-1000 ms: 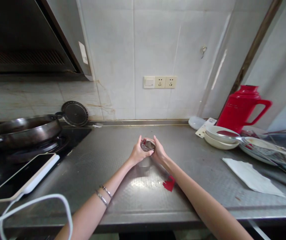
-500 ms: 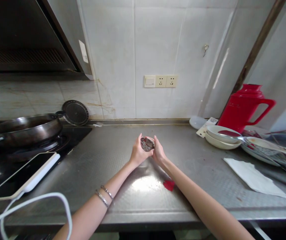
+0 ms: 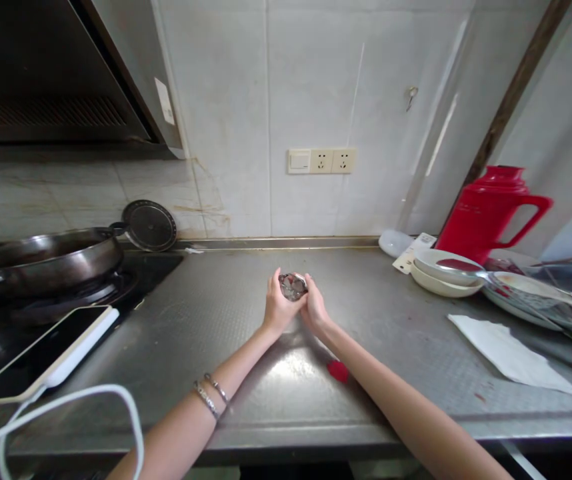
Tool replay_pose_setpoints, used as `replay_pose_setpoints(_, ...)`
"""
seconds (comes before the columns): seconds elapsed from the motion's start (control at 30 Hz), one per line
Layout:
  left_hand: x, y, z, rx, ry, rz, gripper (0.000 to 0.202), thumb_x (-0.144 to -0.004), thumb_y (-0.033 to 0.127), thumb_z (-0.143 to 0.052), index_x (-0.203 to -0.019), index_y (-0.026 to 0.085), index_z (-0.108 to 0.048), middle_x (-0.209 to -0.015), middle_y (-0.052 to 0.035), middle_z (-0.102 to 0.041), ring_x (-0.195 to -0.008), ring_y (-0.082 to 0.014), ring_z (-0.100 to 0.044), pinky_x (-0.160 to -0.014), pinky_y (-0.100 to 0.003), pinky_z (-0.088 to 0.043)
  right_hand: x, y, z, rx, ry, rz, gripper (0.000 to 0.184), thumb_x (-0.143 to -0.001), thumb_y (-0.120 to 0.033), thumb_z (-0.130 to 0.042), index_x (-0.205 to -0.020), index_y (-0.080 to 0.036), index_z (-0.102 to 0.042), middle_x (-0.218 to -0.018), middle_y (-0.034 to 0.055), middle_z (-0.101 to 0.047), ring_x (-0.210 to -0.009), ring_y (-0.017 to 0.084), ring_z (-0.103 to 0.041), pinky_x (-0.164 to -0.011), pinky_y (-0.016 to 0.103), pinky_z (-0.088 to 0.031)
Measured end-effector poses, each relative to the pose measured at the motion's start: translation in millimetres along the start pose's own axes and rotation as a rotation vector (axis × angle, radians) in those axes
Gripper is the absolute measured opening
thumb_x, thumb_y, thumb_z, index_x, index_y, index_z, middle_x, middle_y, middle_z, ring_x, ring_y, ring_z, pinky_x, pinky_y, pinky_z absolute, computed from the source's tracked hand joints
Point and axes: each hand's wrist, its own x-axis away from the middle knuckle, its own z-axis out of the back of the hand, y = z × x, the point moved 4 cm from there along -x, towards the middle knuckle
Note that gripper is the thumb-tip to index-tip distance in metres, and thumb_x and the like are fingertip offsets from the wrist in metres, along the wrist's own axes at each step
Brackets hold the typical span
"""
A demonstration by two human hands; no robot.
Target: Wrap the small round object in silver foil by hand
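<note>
Both hands cup a small round glassy object (image 3: 293, 287), dark grey and shiny with reddish glints, above the middle of the steel counter (image 3: 226, 293). My left hand (image 3: 281, 308) curls around its left and near side. From the right, my right hand (image 3: 316, 308) closes on it, fingers along its edge. The two hands touch below it, and the palms hide its lower part; its exact kind is not clear. Near my right forearm, a small red scrap (image 3: 337, 371) lies on the counter.
To the left are a steel pan (image 3: 51, 257) on the stove, a round dark disc (image 3: 149, 225) and a phone (image 3: 41, 353) with a white cable (image 3: 86, 393). On the right stand a red thermos jug (image 3: 489, 217), stacked bowls (image 3: 443, 283), plates and a white napkin (image 3: 511, 355).
The glassy object has tilted or turned slightly in my hands, showing more of its surface. Both hands have shifted only a little, still wrapped around it.
</note>
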Motion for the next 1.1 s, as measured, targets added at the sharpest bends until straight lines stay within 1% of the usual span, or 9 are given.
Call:
replay_pose_setpoints(0.1, 0.2, -5.0, -9.3, 0.061, -0.164, 0.043, 0.096, -0.058, 0.034, -0.076, -0.137, 0.009, -0.027, -0.13, -0.0224, -0.047, -0.122, -0.0323, -0.047, -0.102, -0.047, -0.038, -10.6, -7.3, 9.7, 0.048, 0.047, -0.012, 0.031, -0.08, -0.043, -0.053, -0.088, -0.019, -0.07, -0.08, 0.0021, -0.074, -0.08, 0.02, -0.068, -0.078, 0.03, -0.052)
replay_pose_setpoints(0.17, 0.1, -6.2, -14.4, 0.1, -0.279, 0.035, 0.098, -0.057, 0.029, -0.077, -0.139, 0.011, -0.025, -0.131, -0.0218, -0.048, -0.122, -0.0322, -0.047, -0.102, -0.047, -0.038, -19.1, -13.6, 15.8, 0.068, 0.061, -0.044, 0.033, -0.083, -0.044, -0.048, -0.084, -0.019, -0.07, -0.075, 0.0025, -0.073, -0.079, 0.021, -0.068, -0.076, 0.032, -0.053)
replay_pose_setpoints(0.27, -1.7, -5.0, -16.2, 0.097, -0.362, 0.002, 0.085, -0.06, 0.026, -0.075, -0.134, 0.014, -0.035, -0.125, -0.0177, -0.054, -0.117, -0.0301, -0.052, -0.099, -0.046, -0.04, -28.0, -22.9, 21.2, 0.134, 0.04, -0.065, 0.036, -0.084, -0.043, -0.045, -0.075, -0.019, -0.07, -0.071, 0.0037, -0.073, -0.078, 0.021, -0.068, -0.074, 0.033, -0.054)
replay_pose_setpoints(0.43, -7.8, -3.4, -9.7, 0.046, -0.324, -0.023, 0.081, -0.049, 0.026, -0.083, -0.121, 0.013, -0.049, -0.113, -0.0144, -0.057, -0.107, -0.0288, -0.056, -0.096, -0.045, -0.043, -27.3, -25.6, 18.5, 0.223, -0.06, -0.093, 0.041, -0.083, -0.049, -0.047, -0.075, -0.017, -0.071, -0.072, 0.0068, -0.073, -0.074, 0.022, -0.068, -0.071, 0.033, -0.053)
replay_pose_setpoints(0.5, -9.2, -3.5, -8.7, 0.075, -0.316, -0.026, 0.075, -0.05, 0.025, -0.082, -0.117, 0.014, -0.051, -0.112, -0.0134, -0.058, -0.107, -0.0277, -0.056, -0.095, -0.044, -0.043, -26.2, -23.9, 16.3, 0.241, -0.092, -0.082, 0.044, -0.082, -0.052, -0.047, -0.076, -0.017, -0.072, -0.073, 0.0067, -0.073, -0.073, 0.022, -0.068, -0.071, 0.033, -0.053)
replay_pose_setpoints(0.6, -9.2, -4.7, -10.1, 0.156, -0.326, 0.016, 0.07, -0.055, 0.026, -0.08, -0.116, 0.014, -0.048, -0.111, -0.0125, -0.061, -0.103, -0.0255, -0.06, -0.092, -0.041, -0.046, -28.0, -20.7, 15.6, 0.23, -0.093, -0.031, 0.045, -0.079, -0.056, -0.048, -0.076, -0.018, -0.071, -0.073, 0.006, -0.073, -0.076, 0.023, -0.068, -0.073, 0.034, -0.053)
replay_pose_setpoints(0.7, -8.1, -6.3, -11.8, 0.206, -0.321, 0.083, 0.074, -0.057, 0.027, -0.079, -0.119, 0.014, -0.042, -0.11, -0.0134, -0.064, -0.099, -0.0244, -0.062, -0.089, -0.041, -0.048, -31.7, -16.5, 16.3, 0.232, -0.102, 0.02, 0.048, -0.075, -0.061, -0.05, -0.076, -0.018, -0.07, -0.074, 0.0058, -0.073, -0.078, 0.023, -0.068, -0.075, 0.035, -0.053)
replay_pose_setpoints(0.87, -5.8, -5.5, -10.1, 0.142, -0.24, 0.106, 0.075, -0.056, 0.026, -0.079, -0.119, 0.014, -0.04, -0.11, -0.0148, -0.063, -0.102, -0.0257, -0.062, -0.089, -0.042, -0.048, -33.5, -11.7, 17.9, 0.311, -0.101, 0.09, 0.055, -0.075, -0.066, -0.046, -0.083, -0.018, -0.07, -0.077, 0.0048, -0.073, -0.081, 0.023, -0.067, -0.078, 0.034, -0.051)
replay_pose_setpoints(1.1, -3.5, -5.7, -8.3, 0.091, -0.123, 0.125, 0.075, -0.059, 0.029, -0.078, -0.12, 0.015, -0.038, -0.113, -0.0159, -0.06, -0.105, -0.0264, -0.059, -0.089, -0.041, -0.046, -25.1, -13.9, 13.0, 0.448, -0.067, 0.221, 0.054, -0.078, -0.064, -0.044, -0.088, -0.018, -0.07, -0.081, 0.003, -0.073, -0.089, 0.022, -0.063, -0.084, 0.032, -0.046)
